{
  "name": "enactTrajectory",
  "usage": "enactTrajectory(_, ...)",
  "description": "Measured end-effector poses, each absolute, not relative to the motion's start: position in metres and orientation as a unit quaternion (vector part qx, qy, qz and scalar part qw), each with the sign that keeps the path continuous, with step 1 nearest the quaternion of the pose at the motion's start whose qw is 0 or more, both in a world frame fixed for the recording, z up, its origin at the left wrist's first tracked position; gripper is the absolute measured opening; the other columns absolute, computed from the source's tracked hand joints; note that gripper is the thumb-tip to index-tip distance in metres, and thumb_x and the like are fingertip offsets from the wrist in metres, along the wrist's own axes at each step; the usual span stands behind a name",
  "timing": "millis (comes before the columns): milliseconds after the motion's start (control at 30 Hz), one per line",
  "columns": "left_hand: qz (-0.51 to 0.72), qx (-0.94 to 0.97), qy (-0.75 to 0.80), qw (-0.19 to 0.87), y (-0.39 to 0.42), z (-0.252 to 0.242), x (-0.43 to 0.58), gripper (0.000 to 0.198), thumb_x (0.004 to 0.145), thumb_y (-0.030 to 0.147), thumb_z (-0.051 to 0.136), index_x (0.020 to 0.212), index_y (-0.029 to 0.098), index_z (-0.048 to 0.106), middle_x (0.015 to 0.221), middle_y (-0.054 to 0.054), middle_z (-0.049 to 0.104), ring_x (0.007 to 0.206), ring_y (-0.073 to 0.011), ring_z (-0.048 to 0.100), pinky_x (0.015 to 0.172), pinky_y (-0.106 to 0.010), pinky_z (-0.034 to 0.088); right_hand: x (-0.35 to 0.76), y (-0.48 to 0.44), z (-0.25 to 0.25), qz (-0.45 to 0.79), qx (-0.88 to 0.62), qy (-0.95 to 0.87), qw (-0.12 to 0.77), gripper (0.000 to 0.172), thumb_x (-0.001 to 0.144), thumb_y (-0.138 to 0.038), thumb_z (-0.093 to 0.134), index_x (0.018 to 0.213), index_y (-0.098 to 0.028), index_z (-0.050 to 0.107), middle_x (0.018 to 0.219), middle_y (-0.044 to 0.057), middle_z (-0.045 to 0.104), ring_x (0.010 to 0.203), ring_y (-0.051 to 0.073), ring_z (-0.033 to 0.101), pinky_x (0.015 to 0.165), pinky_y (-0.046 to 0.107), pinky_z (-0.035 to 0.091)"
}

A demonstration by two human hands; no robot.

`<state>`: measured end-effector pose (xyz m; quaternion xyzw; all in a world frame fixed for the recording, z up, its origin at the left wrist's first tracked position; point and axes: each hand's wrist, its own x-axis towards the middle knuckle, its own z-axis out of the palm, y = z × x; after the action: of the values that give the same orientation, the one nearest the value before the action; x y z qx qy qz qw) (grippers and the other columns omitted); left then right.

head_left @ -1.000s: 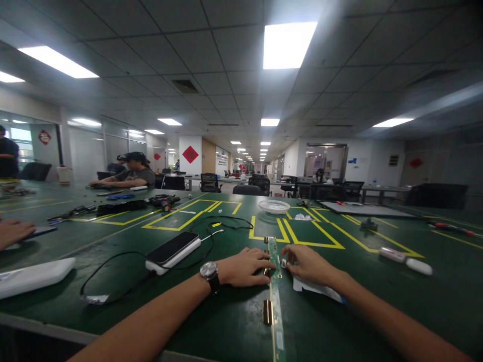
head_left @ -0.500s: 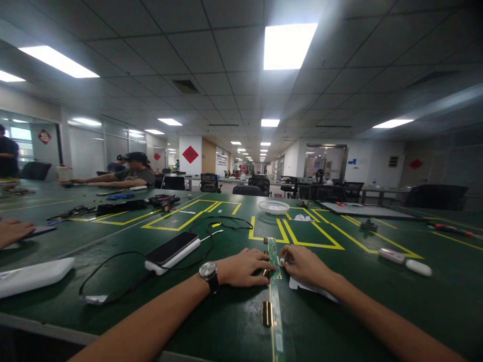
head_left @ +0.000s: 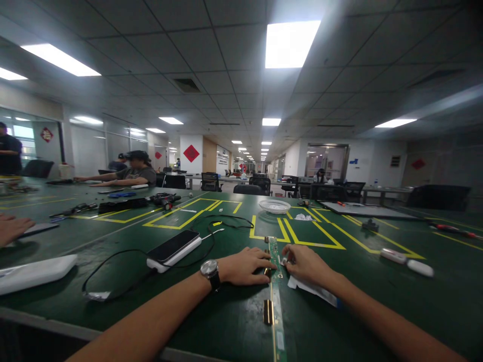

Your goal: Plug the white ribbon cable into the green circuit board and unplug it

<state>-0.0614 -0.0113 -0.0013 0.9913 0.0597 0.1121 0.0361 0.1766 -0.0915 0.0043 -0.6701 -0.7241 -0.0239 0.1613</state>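
Note:
A long, narrow green circuit board [head_left: 277, 296] lies lengthwise in front of me, with copper-coloured flex strips [head_left: 267, 311] along its left edge. My left hand [head_left: 247, 266], wearing a watch [head_left: 209, 270], rests from the left with its fingers stretched out and fingertips on the board. At the board's right edge, my right hand [head_left: 305, 264] has its fingers curled in a pinch around a small white piece [head_left: 284, 261], whose kind I cannot make out. Beneath the right wrist lies a white packet or sheet [head_left: 313, 291], partly hidden.
A phone [head_left: 173, 247] lies on a white box left of my hands, with a black cable [head_left: 113, 256] looping around it. Farther back stands a white basket [head_left: 274, 206]. Pink-and-white items [head_left: 393, 255] lie right. Another person's hand [head_left: 13, 229] shows at far left.
Both hands stay at nearly the same places by the board. The right hand's fingers have shifted very slightly, and the view has moved a little.

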Motion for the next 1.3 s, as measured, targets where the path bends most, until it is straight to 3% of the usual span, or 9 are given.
enactTrajectory(233, 0.108, 0.991, 0.059, 0.047, -0.012, 0.000, -0.062, 0.047, 0.099, 0.052, 0.046, 0.141, 0.032, 0.048, 0.147, -0.009, 0.045, 0.130, -0.0305, 0.046, 0.104, -0.048, 0.038, 0.176, -0.087, -0.001, -0.013, -0.660, -0.728, 0.184, 0.026, 0.080, -0.026, 0.060, 0.104, -0.019, 0.065, 0.092, 0.005, 0.070, 0.084, 0.019, 0.063, 0.071, 0.027, 0.042)
enactTrajectory(533, 0.087, 0.987, 0.084, 0.110, -0.012, 0.000, -0.062, 0.048, 0.098, 0.051, 0.048, 0.142, 0.034, 0.045, 0.153, -0.005, 0.039, 0.138, -0.0321, 0.035, 0.107, -0.054, 0.032, 0.189, -0.082, -0.002, 0.008, -0.537, -0.816, 0.216, 0.020, 0.085, -0.025, 0.057, 0.100, -0.017, 0.067, 0.089, 0.005, 0.068, 0.083, 0.019, 0.061, 0.076, 0.029, 0.044)
enactTrajectory(700, 0.082, 0.986, 0.088, 0.119, -0.010, -0.001, -0.060, 0.048, 0.097, 0.051, 0.048, 0.141, 0.033, 0.045, 0.153, -0.006, 0.038, 0.138, -0.0329, 0.034, 0.106, -0.057, 0.031, 0.187, -0.081, 0.000, 0.019, -0.534, -0.816, 0.219, 0.019, 0.084, -0.024, 0.058, 0.098, -0.017, 0.069, 0.085, 0.005, 0.069, 0.078, 0.019, 0.061, 0.071, 0.028, 0.044)
enactTrajectory(967, 0.072, 0.986, 0.089, 0.118, -0.009, 0.000, -0.059, 0.047, 0.098, 0.052, 0.048, 0.141, 0.034, 0.045, 0.154, -0.005, 0.037, 0.139, -0.0335, 0.033, 0.106, -0.059, 0.031, 0.195, -0.080, 0.002, 0.041, -0.529, -0.819, 0.219, 0.019, 0.088, -0.031, 0.057, 0.098, -0.019, 0.069, 0.091, 0.005, 0.070, 0.082, 0.020, 0.063, 0.076, 0.032, 0.048)
enactTrajectory(1067, 0.093, 0.983, 0.082, 0.133, -0.007, 0.002, -0.059, 0.041, 0.099, 0.048, 0.047, 0.136, 0.030, 0.049, 0.152, -0.005, 0.039, 0.139, -0.0310, 0.036, 0.108, -0.055, 0.032, 0.195, -0.080, 0.009, 0.047, -0.508, -0.836, 0.200, 0.024, 0.092, -0.035, 0.053, 0.103, -0.021, 0.069, 0.103, 0.007, 0.070, 0.097, 0.023, 0.063, 0.088, 0.036, 0.048)
enactTrajectory(1167, 0.178, 0.967, 0.094, 0.157, -0.003, 0.006, -0.060, 0.032, 0.102, 0.037, 0.042, 0.127, 0.022, 0.056, 0.145, -0.006, 0.048, 0.136, -0.0242, 0.041, 0.112, -0.041, 0.033, 0.188, -0.079, 0.014, 0.064, -0.472, -0.855, 0.204, 0.032, 0.097, -0.031, 0.042, 0.114, -0.023, 0.068, 0.122, 0.008, 0.065, 0.115, 0.023, 0.058, 0.102, 0.038, 0.043)
enactTrajectory(1300, 0.263, 0.944, 0.155, 0.129, 0.007, 0.008, -0.063, 0.028, 0.103, 0.030, 0.038, 0.117, 0.017, 0.059, 0.135, -0.008, 0.056, 0.124, -0.0206, 0.051, 0.109, -0.034, 0.038, 0.183, -0.074, 0.013, 0.082, -0.450, -0.871, 0.179, 0.039, 0.095, -0.020, 0.039, 0.123, -0.024, 0.065, 0.130, 0.007, 0.062, 0.121, 0.022, 0.056, 0.106, 0.038, 0.041)
